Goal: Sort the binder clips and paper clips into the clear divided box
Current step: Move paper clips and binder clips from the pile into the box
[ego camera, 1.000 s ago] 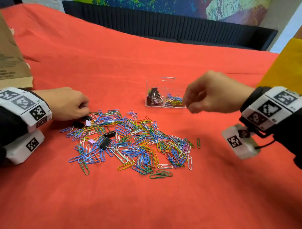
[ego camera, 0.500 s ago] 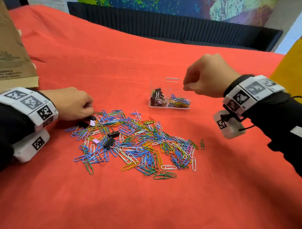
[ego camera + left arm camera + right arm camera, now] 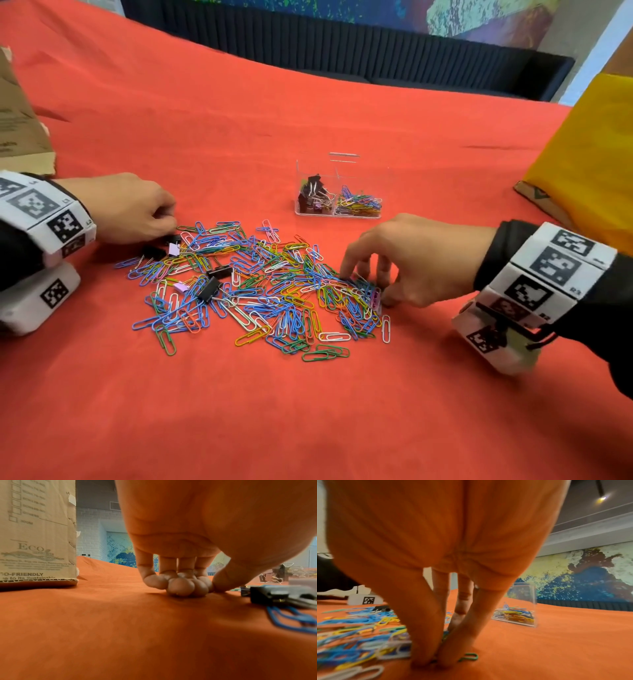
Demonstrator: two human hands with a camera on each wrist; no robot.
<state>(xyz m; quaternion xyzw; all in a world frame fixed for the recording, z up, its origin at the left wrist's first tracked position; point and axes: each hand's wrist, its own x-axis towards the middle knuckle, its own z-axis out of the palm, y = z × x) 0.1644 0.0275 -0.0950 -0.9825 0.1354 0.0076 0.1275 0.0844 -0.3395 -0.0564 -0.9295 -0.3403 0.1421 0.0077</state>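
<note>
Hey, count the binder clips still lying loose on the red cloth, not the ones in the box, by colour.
Black binder clips: 4
Pink binder clips: 3, one of them beside the right hand
Total: 7

Cardboard box [image 3: 37, 534] reads "ECO" and "CO-FRIENDLY"; smaller print illegible.

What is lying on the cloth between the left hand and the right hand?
The pile of paper clips fills that stretch, with black binder clips mixed in, from the left hand to the right hand. The head view shows this.
</note>
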